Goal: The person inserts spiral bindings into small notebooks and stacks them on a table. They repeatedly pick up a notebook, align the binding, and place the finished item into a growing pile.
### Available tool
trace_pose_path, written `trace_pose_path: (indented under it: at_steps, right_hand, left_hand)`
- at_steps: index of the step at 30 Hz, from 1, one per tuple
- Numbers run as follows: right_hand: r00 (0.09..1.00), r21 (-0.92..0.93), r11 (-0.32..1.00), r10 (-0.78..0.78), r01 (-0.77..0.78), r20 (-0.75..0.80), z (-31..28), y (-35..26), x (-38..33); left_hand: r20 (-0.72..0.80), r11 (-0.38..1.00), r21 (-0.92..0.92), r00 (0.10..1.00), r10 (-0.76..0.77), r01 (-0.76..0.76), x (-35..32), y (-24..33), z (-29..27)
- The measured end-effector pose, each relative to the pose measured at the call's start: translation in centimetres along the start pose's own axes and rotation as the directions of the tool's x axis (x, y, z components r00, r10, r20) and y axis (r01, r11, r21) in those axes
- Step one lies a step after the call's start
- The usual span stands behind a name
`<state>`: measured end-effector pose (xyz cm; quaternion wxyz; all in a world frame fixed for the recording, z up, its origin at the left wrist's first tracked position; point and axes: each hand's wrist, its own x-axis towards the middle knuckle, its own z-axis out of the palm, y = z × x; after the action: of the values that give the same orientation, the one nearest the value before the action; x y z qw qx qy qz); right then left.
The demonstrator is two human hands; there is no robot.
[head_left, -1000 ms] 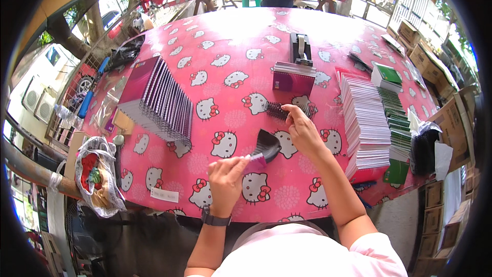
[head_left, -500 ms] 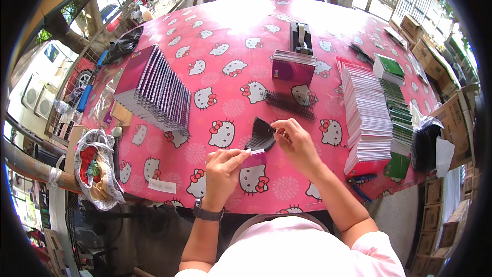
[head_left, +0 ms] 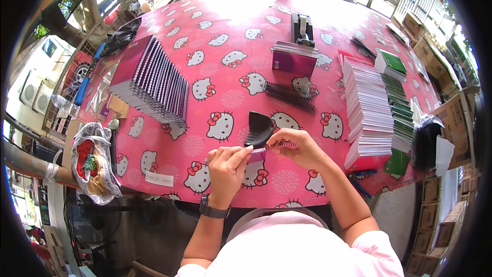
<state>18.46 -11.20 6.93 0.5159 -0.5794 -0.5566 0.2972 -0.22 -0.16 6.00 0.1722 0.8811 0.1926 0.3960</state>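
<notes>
My left hand [head_left: 226,166], with a dark watch on its wrist, pinches a small purple-covered notebook [head_left: 257,156] by its edge near the front of the table. From the right, my right hand [head_left: 301,150] grips a thin dark spiral binding coil [head_left: 280,145] between thumb and fingertips. The coil's left end meets the notebook's edge; whether it passes through the holes is too small to tell. Just beyond both hands rests a black curved holder [head_left: 260,124]. Farther off, a loose pile of black spiral coils [head_left: 290,97] lies on the tablecloth.
A tall stack of spiral-bound purple notebooks [head_left: 154,79] stands left. Beyond the coils are more purple notebooks [head_left: 294,60] and a tape dispenser [head_left: 302,30]. At right lie a long stack of unbound pads [head_left: 366,110], green notebooks [head_left: 397,102] and pliers [head_left: 360,184]. A cloth bag [head_left: 95,164] hangs front left.
My right hand has come lower, bringing the coil level with the notebook's edge, where its end now meets it. My left hand keeps its hold on the notebook.
</notes>
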Motion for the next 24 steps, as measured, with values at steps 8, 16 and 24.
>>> trace_pose_path:
  at_steps: [8,16,24]
  right_hand:
    - [0.99,-0.128,0.991,-0.027,0.045,0.142,-0.6,0.2,0.3]
    - [0.99,-0.201,0.977,-0.046,0.073,0.137,-0.2,-1.8,0.5]
    - [0.982,-0.567,0.816,-0.004,0.113,0.189,-1.6,0.7,5.2]
  left_hand:
    - [0.037,0.999,-0.02,0.999,-0.029,0.03,0.2,0.4,-0.4]
    - [0.22,0.996,-0.057,0.974,-0.059,0.073,1.5,2.7,-0.7]
    - [0.256,0.997,-0.079,0.966,0.043,-0.024,1.1,3.1,-1.0]
